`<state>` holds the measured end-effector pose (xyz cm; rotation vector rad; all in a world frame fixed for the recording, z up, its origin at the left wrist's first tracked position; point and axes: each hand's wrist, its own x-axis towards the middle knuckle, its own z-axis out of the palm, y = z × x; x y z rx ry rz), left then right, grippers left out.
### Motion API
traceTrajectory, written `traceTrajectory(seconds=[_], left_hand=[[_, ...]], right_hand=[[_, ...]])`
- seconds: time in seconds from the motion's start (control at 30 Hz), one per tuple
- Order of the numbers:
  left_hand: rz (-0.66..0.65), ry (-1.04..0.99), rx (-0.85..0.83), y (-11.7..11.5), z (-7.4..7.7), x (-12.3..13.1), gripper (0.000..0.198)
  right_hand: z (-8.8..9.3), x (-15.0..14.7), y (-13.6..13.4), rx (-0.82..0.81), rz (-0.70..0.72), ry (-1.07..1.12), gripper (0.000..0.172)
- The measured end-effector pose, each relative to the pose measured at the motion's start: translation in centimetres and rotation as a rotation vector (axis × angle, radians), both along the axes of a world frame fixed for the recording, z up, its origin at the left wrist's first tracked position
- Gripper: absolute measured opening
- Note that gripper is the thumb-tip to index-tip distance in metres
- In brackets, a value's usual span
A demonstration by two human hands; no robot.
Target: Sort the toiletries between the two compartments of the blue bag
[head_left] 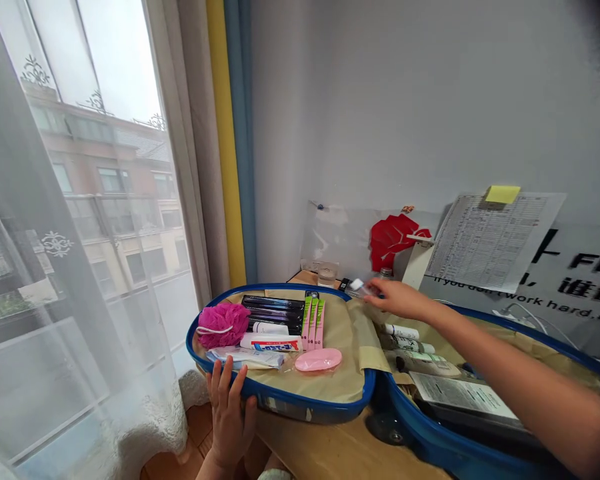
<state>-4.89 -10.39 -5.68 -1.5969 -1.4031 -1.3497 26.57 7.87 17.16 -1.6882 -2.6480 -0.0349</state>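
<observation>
My left hand (231,415) rests at the front left edge of the blue suitcase (300,408), its fingers stretched out and apart against the rim. Pinched in my right hand (397,298) is a small clear item with a white end (358,287), above the case's hinge side; its kind is blurred. The left half holds a magenta bath puff (223,325), a toothpaste tube (271,343), a pink oval case (319,360), pink-and-green packs (314,323), dark slim packages (273,312) and a clear-wrapped packet (247,358).
White-capped bottles (409,343) and a dark box with a white label (465,395) lie in the right half. Behind the case stand a glass (327,274) and a white upright piece (417,263). Curtains (233,147) hang left; a printed sheet (495,237) is on the wall.
</observation>
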Motion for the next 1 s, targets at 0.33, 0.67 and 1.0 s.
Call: traceTrajectory(seconds=[0.33,0.67,1.0], left_hand=[[0.002,-0.001,-0.01,-0.1,-0.1,0.0,0.069],[0.021,-0.015,-0.027,0.0,-0.6,0.0,0.068],[0.014,-0.006,-0.025,0.0,-0.6,0.0,0.069]], right_hand=[[-4.1,-16.7,-1.6,-0.122,0.28,-0.054,0.037],[-5.5,-19.8,-1.2,-0.167,0.348,-0.147,0.036],[-6.3,-20.4,-1.5,-0.188,0.384,-0.199,0.036]])
